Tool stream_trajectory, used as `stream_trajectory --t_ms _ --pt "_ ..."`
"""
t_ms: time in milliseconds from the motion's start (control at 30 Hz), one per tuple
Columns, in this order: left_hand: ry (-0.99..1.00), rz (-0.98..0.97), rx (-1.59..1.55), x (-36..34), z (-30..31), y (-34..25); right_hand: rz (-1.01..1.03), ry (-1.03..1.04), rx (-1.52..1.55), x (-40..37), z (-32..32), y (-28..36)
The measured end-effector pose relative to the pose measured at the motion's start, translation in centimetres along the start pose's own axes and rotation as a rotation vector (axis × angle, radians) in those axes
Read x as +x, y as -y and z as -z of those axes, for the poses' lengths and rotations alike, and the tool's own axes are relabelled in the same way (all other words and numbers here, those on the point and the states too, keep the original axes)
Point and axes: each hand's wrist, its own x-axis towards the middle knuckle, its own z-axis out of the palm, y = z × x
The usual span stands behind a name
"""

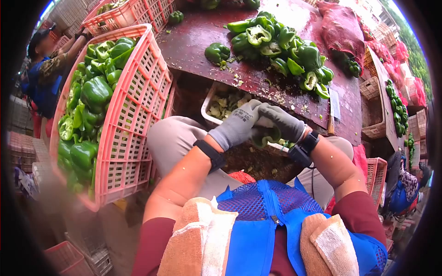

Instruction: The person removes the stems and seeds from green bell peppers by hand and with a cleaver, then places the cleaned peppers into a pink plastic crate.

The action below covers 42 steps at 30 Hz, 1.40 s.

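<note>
My left hand (238,123) and my right hand (284,122), both in grey work gloves, meet in front of me above my lap. A green bell pepper (266,136) is held between them, its lower part showing below the gloves. Their fingers are closed and partly hide the pepper. Under them, a white tub (208,108) holds pale green scraps. On the dark red table ahead lies a pile of whole and cut green bell peppers (294,50), with one pepper (217,53) apart to its left. A knife (335,106) lies at the table's right side.
To my left stands a pink plastic crate (133,119) full of green bell peppers. Another pink crate (138,14) is behind it. A red mesh sack (341,27) lies at the table's far right. Other people (43,78) are at the left and right edges.
</note>
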Motion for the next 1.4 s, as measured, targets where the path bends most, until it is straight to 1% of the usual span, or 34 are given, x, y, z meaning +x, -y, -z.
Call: stream_trajectory --t_ms 100,133,167,233,267,300,367,400,433,467,500,533,567,600,633,667,700,733,767,800,833,900,933,967,1000,1033,1100,1133,1167,1233,1300,1333,1367,1400 --pt "0.109 0.121 0.415 0.2 -0.5 0.3 0.147 -0.030 -0.221 -0.4 -0.6 -0.7" --pt "0.101 0.105 0.531 0.1 -0.6 -0.1 0.175 -0.054 -0.266 -0.6 -0.9 -0.6" --pt "0.111 0.105 0.616 0.2 -1.0 -0.1 0.153 -0.134 -0.152 -0.3 -0.9 -1.4" --pt "0.048 0.124 0.658 0.2 -1.8 0.4 0.009 -0.262 0.173 0.0 -2.2 -1.3" --pt "-0.054 0.074 0.667 0.2 -2.0 0.7 -0.055 -0.317 0.264 -0.4 -3.1 -0.6" --pt "-0.135 0.078 0.626 0.3 -1.9 0.8 -0.073 -0.340 0.345 0.5 -1.4 -2.8" --pt "-0.286 0.201 0.616 0.9 -0.4 1.6 -0.130 -0.295 0.588 -0.5 -3.0 -2.3" --pt "-0.485 0.090 0.474 0.9 0.1 2.7 -0.091 -0.393 0.417 0.6 -3.3 -2.9" --pt "-0.633 0.283 0.061 1.1 -0.4 3.0 -0.062 -0.374 0.349 0.2 -3.4 -3.2" --pt "-0.734 0.443 -0.370 1.0 -0.8 3.3 0.156 -0.388 -0.055 -0.2 -3.3 -3.0" --pt "-0.820 0.589 -0.802 1.1 -0.7 3.4 0.218 -0.403 -0.110 -0.2 -3.5 -1.6" --pt "-0.836 0.618 -0.948 1.2 -0.6 4.2 0.279 -0.421 -0.165 -0.3 -3.8 -0.3" --pt "-0.830 0.616 -0.857 0.7 -1.1 5.8 0.163 -0.417 0.130 0.3 -4.8 2.2" --pt "-0.825 0.615 -0.765 0.1 -1.6 7.4 0.501 -0.456 -0.362 2.3 -4.3 4.3" --pt "-0.762 0.594 -0.465 -0.1 -2.8 8.4 0.700 -0.398 -0.484 4.5 -6.0 6.9" --pt "-0.685 0.600 -0.194 0.2 -1.7 4.6 0.905 -0.344 -0.594 6.6 -7.6 9.4" --pt "-0.584 0.627 -0.168 0.4 -3.0 6.1 0.911 -0.268 -0.472 7.3 -11.2 12.3" --pt "-0.616 0.632 -0.027 0.4 -4.0 5.9 0.912 -0.193 -0.349 8.0 -14.8 15.1" --pt "-0.601 0.666 -0.146 0.2 -5.0 7.1 0.900 -0.185 -0.335 8.8 -19.0 16.9" --pt "-0.565 0.659 -0.159 0.1 -5.3 7.0 0.992 -0.055 -0.374 10.1 -22.2 17.7" --pt "-0.512 0.638 -0.135 -0.3 -4.7 6.6 1.399 0.083 -0.390 14.1 -25.3 17.0" --pt "-0.377 0.572 -0.083 -1.0 -3.7 5.6 1.586 0.242 -0.701 17.3 -29.9 14.7" --pt "-0.310 0.535 -0.060 -1.3 -2.7 4.9 1.629 0.231 -0.860 17.6 -31.4 13.1" --pt "-0.247 0.501 -0.034 -1.4 -1.7 4.2 1.315 0.464 -1.150 17.5 -31.7 12.2" --pt "-0.191 0.477 -0.007 -1.6 -0.9 3.6 1.499 0.521 -0.897 19.9 -31.7 8.9" --pt "-0.142 0.459 0.012 -1.6 -0.1 3.2 1.618 0.396 -0.841 19.4 -30.6 9.0" --pt "-0.062 0.444 0.041 -1.5 0.4 2.8 1.589 0.290 -0.860 20.4 -25.8 11.6" --pt "-0.027 0.444 0.052 -1.5 0.4 2.5 1.589 0.068 -0.866 21.8 -22.4 12.6" --pt "0.007 0.449 0.066 -1.4 0.4 2.4 1.554 -0.238 -0.961 24.4 -18.2 12.7" --pt "0.071 0.443 0.122 -1.5 -0.5 2.5 1.130 -0.535 -1.365 27.3 -9.8 12.6" --pt "0.146 0.475 0.083 -1.0 0.2 1.7 0.591 -0.652 -1.751 28.2 -5.4 11.0" --pt "0.186 0.486 0.053 -0.8 0.4 1.9 0.424 -0.570 -1.776 29.5 -2.6 9.5" --pt "0.145 0.506 0.056 -0.7 0.5 2.3 0.260 -0.484 -1.794 30.6 -0.5 8.6" --pt "0.103 0.523 0.060 -0.7 0.4 3.0 0.240 -0.462 -1.784 30.4 0.5 8.4"
